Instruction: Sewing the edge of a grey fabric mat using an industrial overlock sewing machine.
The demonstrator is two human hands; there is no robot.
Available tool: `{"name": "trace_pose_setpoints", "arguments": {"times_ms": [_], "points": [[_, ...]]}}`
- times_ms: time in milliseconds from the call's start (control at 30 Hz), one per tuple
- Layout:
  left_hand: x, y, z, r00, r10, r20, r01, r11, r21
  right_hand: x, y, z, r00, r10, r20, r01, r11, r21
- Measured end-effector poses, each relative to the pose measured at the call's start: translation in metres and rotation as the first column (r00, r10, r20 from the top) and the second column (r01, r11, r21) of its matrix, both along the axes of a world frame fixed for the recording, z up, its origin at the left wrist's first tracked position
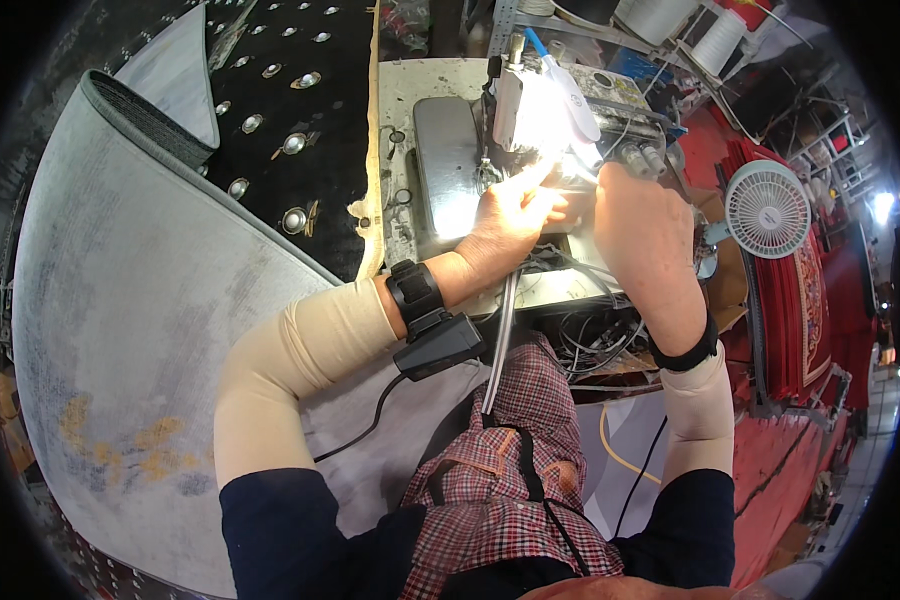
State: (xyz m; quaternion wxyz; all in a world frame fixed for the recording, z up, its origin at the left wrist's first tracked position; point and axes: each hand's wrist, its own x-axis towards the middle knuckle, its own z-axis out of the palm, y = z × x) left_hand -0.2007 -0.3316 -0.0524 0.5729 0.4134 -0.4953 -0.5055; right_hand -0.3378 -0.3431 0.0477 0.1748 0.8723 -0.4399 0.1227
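Note:
My left hand (pixel 510 218) is at the front of a sewing machine (pixel 522 105), its fingers bent inward under a bright lamp. The glare washes out the fingertips and whatever is between them. Close by on the right, my right hand (pixel 645 230) is closed, its knuckles up and its fingertips turned away toward the machine. What it grips is hidden. A narrow pale strip (pixel 502 345) rises from my lap and passes out of sight by my left wrist. The machine stands on a worn white table top (pixel 398 215).
A large grey sheet-like piece (pixel 160 290) curves along the left, beside a dark surface studded with metal balls (pixel 294 143). A small white fan (pixel 768 208) is at the right, before stacked red rugs (pixel 810 300). Thread cones (pixel 718 40) stand behind. Cables (pixel 600 335) tangle under the table edge.

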Motion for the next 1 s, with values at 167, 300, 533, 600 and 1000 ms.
{"name": "trace_pose_setpoints", "arguments": {"times_ms": [167, 300, 533, 600, 1000], "points": [[0.0002, -0.0004, 0.0007, 0.999, 0.006, 0.033, -0.006, 1.000, 0.003, -0.0008, -0.0002, -0.0001, 1.000, -0.004, -0.005, 0.004, 1.000, -0.009], [0.0003, 0.0000, -0.0012, 0.999, 0.014, 0.037, -0.014, 1.000, 0.000, -0.0001, -0.0008, -0.0010, 1.000, -0.009, -0.008, 0.009, 1.000, -0.003], [0.0001, -0.0004, -0.0013, 1.000, 0.008, 0.013, -0.008, 1.000, 0.020, -0.0010, -0.0034, -0.0036, 1.000, 0.004, 0.014, -0.004, 1.000, -0.005], [0.0001, 0.0000, -0.0010, 1.000, 0.006, -0.001, -0.006, 1.000, 0.019, -0.0011, -0.0040, -0.0040, 1.000, 0.007, 0.025, -0.007, 1.000, -0.002], [-0.0001, 0.0019, 0.0027, 1.000, 0.008, -0.027, -0.007, 1.000, 0.019, -0.0002, -0.0035, -0.0049, 1.000, 0.003, 0.029, -0.002, 1.000, -0.009]]}}
